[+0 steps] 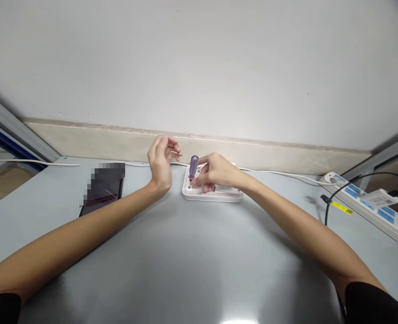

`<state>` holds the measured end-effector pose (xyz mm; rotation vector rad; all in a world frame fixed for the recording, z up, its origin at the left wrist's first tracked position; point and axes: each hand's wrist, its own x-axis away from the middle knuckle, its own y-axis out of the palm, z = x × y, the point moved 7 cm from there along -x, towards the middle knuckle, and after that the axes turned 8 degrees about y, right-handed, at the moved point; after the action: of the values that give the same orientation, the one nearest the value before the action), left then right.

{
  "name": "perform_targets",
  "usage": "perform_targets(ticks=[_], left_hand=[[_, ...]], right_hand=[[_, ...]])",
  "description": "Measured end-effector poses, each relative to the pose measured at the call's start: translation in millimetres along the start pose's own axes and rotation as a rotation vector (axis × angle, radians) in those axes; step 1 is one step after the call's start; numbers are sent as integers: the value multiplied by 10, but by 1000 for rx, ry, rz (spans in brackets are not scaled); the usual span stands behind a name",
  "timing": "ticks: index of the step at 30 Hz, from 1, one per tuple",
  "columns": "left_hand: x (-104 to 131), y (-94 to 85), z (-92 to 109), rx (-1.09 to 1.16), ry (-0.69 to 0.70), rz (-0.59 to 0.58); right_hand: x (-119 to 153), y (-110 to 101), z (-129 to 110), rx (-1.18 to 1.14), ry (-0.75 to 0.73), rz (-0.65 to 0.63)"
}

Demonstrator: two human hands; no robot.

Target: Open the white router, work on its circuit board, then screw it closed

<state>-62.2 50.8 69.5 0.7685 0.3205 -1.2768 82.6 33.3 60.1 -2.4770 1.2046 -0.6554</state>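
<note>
A white device with a perforated top [212, 198] lies flat on the grey table [172, 252], close to the wall. A small screwdriver with a purple, see-through handle [194, 165] stands nearly upright over the device's left end. My right hand [215, 171] reaches over the device, and its fingers pinch the screwdriver low down. The screwdriver's tip is too small to make out. Raised to the left of the device, my left hand [163, 159] has its fingers curled loosely and apart, holding nothing.
On the left lies a dark, partly pixelated flat item [106, 189]. A white power strip [371, 209] with a plugged-in adapter [381, 199] and black cable [327, 209] lies at the right. A white cable [283, 173] runs along the wall.
</note>
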Motion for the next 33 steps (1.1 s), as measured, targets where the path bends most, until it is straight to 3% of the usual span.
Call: perform_targets(ticks=[2, 7, 9, 14, 20, 33], left_hand=[[78, 67, 107, 6, 103, -56], [284, 269, 226, -209, 256, -263], [323, 281, 237, -339, 317, -272], [356, 168, 149, -462, 330, -226], [393, 74, 1, -416, 269, -218], [357, 155, 38, -274, 235, -259]], right_hand=[[104, -102, 110, 27, -18, 86], [488, -474, 405, 313, -214, 733], [560, -460, 504, 388, -326, 850], [496, -277, 618, 465, -538, 836], [466, -244, 717, 402, -488, 810], [504, -225, 704, 453, -532, 819]])
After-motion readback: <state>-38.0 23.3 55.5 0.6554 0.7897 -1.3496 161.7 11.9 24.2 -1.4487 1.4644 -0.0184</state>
